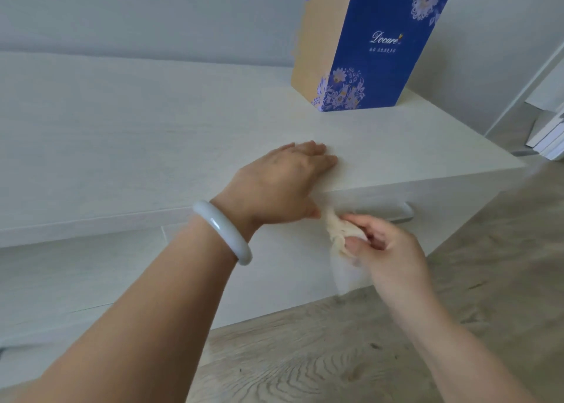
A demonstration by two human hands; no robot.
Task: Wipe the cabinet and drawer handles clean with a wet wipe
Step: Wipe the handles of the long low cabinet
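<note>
Right hand [387, 247]: fingers curled, pinching a crumpled white wet wipe [338, 234] just beside the rounded drawer handle [393, 212] on the cabinet front. Left hand [285, 183]: fingers flat and straight, resting on the pale wood-grain cabinet top [152, 146], smooth pale bangle [222, 231] at the wrist. Surroundings: tall blue-and-tan floral box [366, 42] upright on the top, grey wood-pattern floor [305, 357] below.

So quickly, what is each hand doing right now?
Left hand: open, resting flat on the white wooden cabinet top.
Right hand: closed, pinching the crumpled white wet wipe by the silver drawer handle.
</note>
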